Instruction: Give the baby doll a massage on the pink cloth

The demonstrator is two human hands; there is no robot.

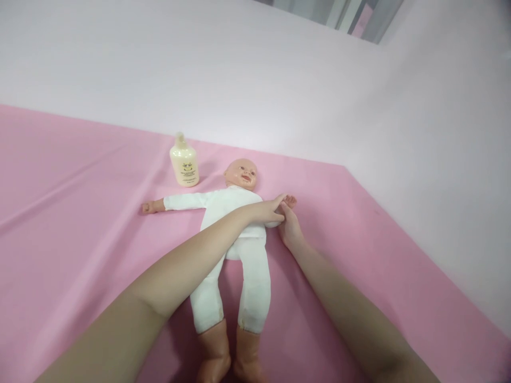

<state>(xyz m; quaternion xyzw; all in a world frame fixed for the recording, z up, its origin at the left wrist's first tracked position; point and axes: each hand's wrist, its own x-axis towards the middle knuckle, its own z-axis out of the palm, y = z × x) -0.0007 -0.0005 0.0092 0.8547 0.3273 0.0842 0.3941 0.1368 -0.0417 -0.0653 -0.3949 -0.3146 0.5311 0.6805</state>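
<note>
A baby doll (253,276) in a white cloth suit lies on its back with its head away from me. Reaching across its body, my left hand (271,210) is closed round the doll's arm on the right side, near the wrist. My right hand (290,229) grips the same arm from the outer side, its thumb close to my left fingers. Just beyond my hands the doll's small hand (291,201) pokes out. Most of that sleeve and some of my fingertips are hidden.
A cream-coloured pump bottle (184,164) with a printed label stands upright left of the doll's head. The doll's other arm (186,201) stretches out below it. Pink cloth (91,213) with a few folds lies under everything, bordered by a white surface (179,69).
</note>
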